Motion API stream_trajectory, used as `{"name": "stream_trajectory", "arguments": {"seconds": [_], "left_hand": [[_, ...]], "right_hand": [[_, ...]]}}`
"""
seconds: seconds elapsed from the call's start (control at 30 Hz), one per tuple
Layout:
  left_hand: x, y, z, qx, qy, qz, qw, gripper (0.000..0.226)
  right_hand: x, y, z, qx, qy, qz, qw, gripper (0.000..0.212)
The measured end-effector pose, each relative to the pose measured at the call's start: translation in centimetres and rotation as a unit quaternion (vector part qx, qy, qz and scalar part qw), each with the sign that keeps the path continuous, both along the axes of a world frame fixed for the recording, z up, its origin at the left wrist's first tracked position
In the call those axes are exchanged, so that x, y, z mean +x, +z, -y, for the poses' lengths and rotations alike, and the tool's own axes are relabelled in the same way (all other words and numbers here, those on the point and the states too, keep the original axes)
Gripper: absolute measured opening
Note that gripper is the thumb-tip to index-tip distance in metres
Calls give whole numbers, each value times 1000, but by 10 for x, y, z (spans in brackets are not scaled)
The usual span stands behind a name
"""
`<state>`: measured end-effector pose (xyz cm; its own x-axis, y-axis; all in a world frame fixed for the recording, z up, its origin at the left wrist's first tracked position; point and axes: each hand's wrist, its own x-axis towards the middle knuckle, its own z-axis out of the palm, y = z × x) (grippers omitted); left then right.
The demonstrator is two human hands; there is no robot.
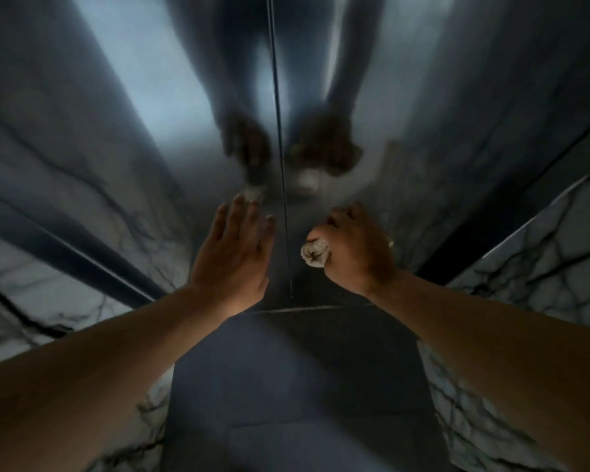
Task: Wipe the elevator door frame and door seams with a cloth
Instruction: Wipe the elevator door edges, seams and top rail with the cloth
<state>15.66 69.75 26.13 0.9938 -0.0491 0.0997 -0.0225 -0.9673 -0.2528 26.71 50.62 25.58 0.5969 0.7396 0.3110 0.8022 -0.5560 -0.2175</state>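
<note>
We hold balled cloth (315,254) in R hand (356,248) beside centre seam (284,212); L hand (237,248) fingers straight, flat on door. Progress unclear; frame prob. left.

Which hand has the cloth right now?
The right hand, fingers curled round the bunched pale cloth just right of the door seam. The left hand is flat, fingers straight, holding nothing.

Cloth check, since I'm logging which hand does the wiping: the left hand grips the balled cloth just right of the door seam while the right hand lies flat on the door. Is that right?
Not quite: the hands are swapped. The head view shows the right hand gripping the balled cloth just right of the door seam, while the left hand lies flat on the door.
</note>
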Motion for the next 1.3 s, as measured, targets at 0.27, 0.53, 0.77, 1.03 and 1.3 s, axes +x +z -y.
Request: {"name": "stream_trajectory", "arguments": {"seconds": [0.27,0.53,0.77,1.03,1.3], "left_hand": [[32,241,-20,60,-12,125,990,77],[34,495,-33,137,8,277,951,83],[5,707,-38,177,93,397,896,83],[-38,849,-74,181,158,511,825,65],[-79,958,-158,225,216,583,750,68]], "right_hand": [[33,255,-25,39,159,229,960,28],[32,517,-31,98,223,416,876,26],[14,730,-38,153,172,517,825,29],[-33,875,-94,216,144,600,757,42],[-54,990,-183,280,74,666,688,40]]}}
